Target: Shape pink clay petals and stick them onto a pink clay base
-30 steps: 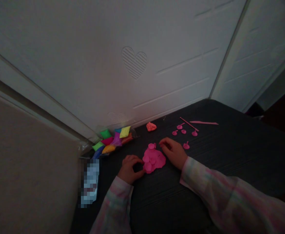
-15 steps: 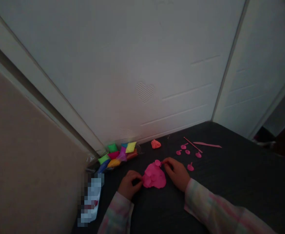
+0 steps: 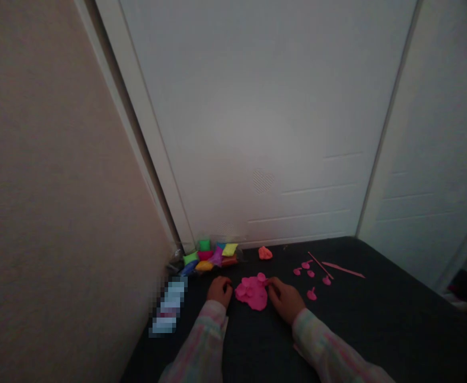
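Observation:
A flat, irregular slab of pink modelling clay point(image 3: 257, 300) lies on the dark table, with several small round pink pieces on its upper and left parts. My right hand point(image 3: 286, 300) pinches at the slab's upper right edge, its fingertips at the stem of a small round clay piece point(image 3: 261, 277). Just left of the slab, my left hand point(image 3: 219, 290) is curled with thumb and fingers drawn together, and it looks slightly apart from the clay. To the right lie several small stemmed pink clay pieces point(image 3: 312, 294).
A pink stick point(image 3: 320, 265) and a pink clay knife point(image 3: 343, 269) lie at the right. Coloured clay packets point(image 3: 205, 265) in clear plastic and an orange clay lump point(image 3: 264, 253) sit near the white panel point(image 3: 217, 133). A blurred-out pale object point(image 3: 170, 307) lies at left.
My left hand has drawn back from the slab's left edge, which it was touching. My right hand stays at the upper right edge. The view has tilted up and turned.

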Demonstrator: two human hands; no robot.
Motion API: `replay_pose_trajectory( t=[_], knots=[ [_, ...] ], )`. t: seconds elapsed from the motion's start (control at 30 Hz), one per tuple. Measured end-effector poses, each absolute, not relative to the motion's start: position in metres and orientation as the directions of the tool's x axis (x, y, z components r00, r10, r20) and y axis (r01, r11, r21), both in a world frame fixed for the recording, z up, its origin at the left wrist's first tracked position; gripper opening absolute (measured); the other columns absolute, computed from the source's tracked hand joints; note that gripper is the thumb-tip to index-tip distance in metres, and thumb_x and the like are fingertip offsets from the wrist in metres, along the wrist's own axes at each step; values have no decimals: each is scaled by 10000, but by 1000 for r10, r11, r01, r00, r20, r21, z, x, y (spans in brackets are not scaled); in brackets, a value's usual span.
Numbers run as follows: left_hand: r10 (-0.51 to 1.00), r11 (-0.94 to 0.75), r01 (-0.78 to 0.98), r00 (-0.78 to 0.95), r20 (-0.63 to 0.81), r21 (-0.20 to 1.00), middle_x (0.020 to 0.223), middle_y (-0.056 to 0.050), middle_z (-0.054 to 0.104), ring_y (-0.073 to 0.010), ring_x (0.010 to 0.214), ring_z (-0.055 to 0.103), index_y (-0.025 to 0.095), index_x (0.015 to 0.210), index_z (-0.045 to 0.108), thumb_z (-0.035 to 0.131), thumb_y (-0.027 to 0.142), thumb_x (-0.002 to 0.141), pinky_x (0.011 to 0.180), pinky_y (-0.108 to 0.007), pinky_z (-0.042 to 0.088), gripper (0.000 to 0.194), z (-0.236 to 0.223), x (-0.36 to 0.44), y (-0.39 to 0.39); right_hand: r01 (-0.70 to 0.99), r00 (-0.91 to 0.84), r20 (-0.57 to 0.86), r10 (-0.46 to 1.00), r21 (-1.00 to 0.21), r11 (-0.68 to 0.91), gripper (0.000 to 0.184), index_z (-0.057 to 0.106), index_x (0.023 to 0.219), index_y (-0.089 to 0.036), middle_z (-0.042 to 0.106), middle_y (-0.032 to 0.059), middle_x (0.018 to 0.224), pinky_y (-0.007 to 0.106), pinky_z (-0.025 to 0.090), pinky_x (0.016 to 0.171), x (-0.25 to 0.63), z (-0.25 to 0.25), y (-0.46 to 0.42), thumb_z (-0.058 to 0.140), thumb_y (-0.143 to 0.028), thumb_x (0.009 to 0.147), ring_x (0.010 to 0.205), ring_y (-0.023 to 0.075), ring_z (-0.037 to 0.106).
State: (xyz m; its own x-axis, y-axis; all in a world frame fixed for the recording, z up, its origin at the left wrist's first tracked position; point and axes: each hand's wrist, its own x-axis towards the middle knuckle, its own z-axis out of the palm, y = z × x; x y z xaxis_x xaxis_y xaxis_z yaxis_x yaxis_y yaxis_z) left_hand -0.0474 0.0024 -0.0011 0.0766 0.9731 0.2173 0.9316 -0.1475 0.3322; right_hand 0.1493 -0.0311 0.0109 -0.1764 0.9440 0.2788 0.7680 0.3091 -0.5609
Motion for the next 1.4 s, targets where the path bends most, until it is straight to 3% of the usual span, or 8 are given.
replay_pose_trajectory(
  t=[0.03,0.17,0.27,0.5,0.77,0.9,1.27,1.4],
  knots=[
    [981,-113,957,65,183,269,866,-60,564,-138,857,497,136,834,548,377,106,679,764,-244,372,233,0,-46,1,798,-194,287,938,-510,321,240,482,859,-210,590,34,635,264,354,507,148,11,-33,262,-232,764,568,168,547],
    [989,-13,973,-21,147,229,1063,-78,499,-172,996,428,139,1015,480,362,127,696,842,-295,316,340,-3,-40,-7,892,-294,218,931,-287,349,267,485,906,-204,612,47,696,254,344,546,142,10,-40,268,-281,770,639,170,561],
    [989,70,977,-94,113,203,1192,-91,391,-184,1098,327,127,1111,404,300,188,741,899,-330,251,389,-10,-34,-18,902,-313,185,932,-249,353,259,518,880,-222,614,33,759,256,339,585,135,8,-47,323,-327,747,681,168,558],
    [988,139,981,-146,46,135,1272,-42,272,-178,1166,208,180,1193,286,220,382,747,942,-384,156,494,-18,-29,-56,928,-262,188,947,-221,301,314,487,983,-225,548,57,927,290,312,703,131,4,-71,344,-363,740,876,185,477],
    [993,113,989,-115,8,99,1292,-19,223,-171,1179,173,202,1216,226,162,446,736,947,-388,132,542,-20,-29,-89,958,-180,173,968,-194,213,360,429,1065,-236,462,70,1062,364,265,776,135,-1,-98,305,-366,753,991,219,374],
    [995,98,991,-98,-3,89,1297,-11,209,-163,1183,161,206,1222,207,149,457,734,950,-379,130,552,-20,-31,-100,959,-188,144,972,-185,213,385,395,1102,-241,397,49,1168,377,202,850,139,-6,-106,252,-373,770,1070,191,311],
    [998,29,998,-33,60,60,1262,-69,287,-208,1157,226,159,1190,289,204,414,744,917,-419,193,521,-16,-32,-113,968,-178,97,979,-161,192,444,334,1160,-241,311,37,1252,400,130,903,144,-12,-114,217,-415,768,1140,181,242],
    [988,-89,995,83,130,42,1199,-72,382,-188,1133,257,136,1134,371,279,327,741,916,-344,223,446,-9,-27,-114,966,-186,121,975,-159,204,463,302,1179,-222,316,65,1244,409,136,899,144,-10,-112,233,-413,763,1132,191,249]
  ],
)
